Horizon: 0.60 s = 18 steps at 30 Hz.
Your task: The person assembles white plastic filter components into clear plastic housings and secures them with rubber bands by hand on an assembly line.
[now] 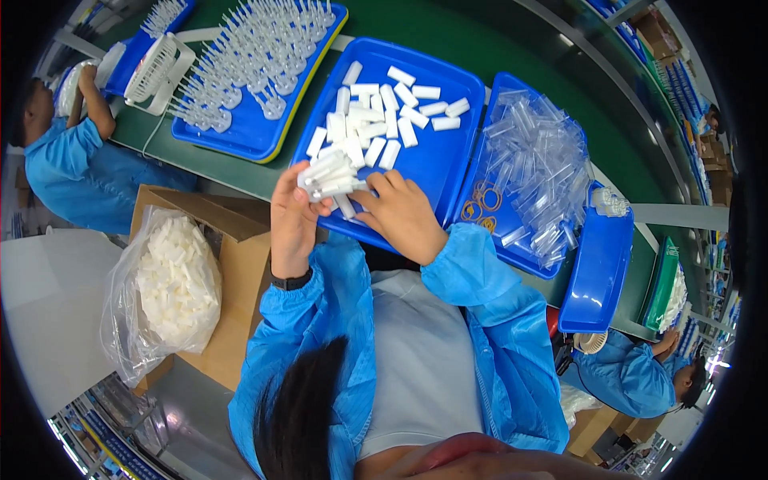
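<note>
My left hand [294,212] is closed around a cluster of white plastic pieces [328,174], which looks like a pronged white part with several white sleeves on it. This is held over the near left edge of a blue tray [432,180]. From the right, my right hand [404,214] reaches to the cluster, its thumb and fingers bent together at the end of a small white piece [360,186]. Fingers hide part of that piece. Loose white sleeves [408,132], short and blocky, lie scattered in the tray just beyond both hands.
At left, a blue tray [248,144] holds many upright pronged translucent parts [268,56]. To the right, another tray carries clear plastic tubes [536,160] and rubber bands [480,204]. A cardboard box [236,296] with a bag of white pieces [176,276] stands left. Co-workers sit on both sides.
</note>
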Each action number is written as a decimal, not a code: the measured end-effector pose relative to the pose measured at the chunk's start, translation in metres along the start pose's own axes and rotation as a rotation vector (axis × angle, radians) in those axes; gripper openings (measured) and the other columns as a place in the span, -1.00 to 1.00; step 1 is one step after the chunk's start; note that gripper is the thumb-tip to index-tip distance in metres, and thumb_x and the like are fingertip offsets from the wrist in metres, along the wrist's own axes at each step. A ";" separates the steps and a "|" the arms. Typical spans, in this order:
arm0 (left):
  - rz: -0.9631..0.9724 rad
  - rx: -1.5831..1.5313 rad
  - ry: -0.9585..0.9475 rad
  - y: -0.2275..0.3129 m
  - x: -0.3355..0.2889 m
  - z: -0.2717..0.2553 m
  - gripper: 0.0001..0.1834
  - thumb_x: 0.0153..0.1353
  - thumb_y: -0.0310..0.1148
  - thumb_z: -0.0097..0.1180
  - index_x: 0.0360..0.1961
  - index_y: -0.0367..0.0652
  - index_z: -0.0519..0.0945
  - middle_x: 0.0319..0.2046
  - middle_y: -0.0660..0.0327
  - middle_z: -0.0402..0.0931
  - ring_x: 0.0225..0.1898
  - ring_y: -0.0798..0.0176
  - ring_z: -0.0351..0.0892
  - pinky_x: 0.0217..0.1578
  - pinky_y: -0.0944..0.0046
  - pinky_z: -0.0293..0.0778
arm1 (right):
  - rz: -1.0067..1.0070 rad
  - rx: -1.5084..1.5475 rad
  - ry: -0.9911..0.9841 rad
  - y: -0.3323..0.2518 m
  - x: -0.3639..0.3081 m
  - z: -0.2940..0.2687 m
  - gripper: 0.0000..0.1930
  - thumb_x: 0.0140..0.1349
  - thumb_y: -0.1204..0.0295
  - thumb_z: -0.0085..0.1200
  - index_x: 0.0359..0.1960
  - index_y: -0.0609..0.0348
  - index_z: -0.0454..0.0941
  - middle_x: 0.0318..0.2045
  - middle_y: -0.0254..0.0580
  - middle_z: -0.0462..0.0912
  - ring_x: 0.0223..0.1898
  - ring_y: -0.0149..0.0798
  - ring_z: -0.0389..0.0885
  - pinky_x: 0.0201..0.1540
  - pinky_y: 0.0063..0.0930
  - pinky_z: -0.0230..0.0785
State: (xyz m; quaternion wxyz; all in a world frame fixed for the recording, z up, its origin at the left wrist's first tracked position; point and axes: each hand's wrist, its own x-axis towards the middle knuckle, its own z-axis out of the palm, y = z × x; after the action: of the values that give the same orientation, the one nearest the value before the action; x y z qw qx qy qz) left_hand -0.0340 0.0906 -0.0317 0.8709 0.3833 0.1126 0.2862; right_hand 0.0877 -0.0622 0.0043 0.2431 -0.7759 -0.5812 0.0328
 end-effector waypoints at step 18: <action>-0.120 0.062 -0.060 -0.003 -0.001 0.018 -0.53 0.25 -0.30 0.12 0.14 -0.23 0.37 -0.06 0.05 0.51 -0.29 0.24 0.63 -0.31 0.39 0.60 | 0.144 -0.066 0.130 0.023 -0.025 -0.026 -0.66 -0.02 0.57 0.05 -0.13 0.23 0.51 -0.35 -0.15 0.48 -0.27 -0.11 0.49 -0.21 -0.28 0.39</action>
State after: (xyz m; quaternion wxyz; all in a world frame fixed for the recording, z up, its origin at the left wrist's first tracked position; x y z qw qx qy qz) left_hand -0.0261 0.0777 -0.0213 0.8771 0.4111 0.1181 0.2184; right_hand 0.1090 -0.0985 0.0121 0.2517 -0.8237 -0.5077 -0.0196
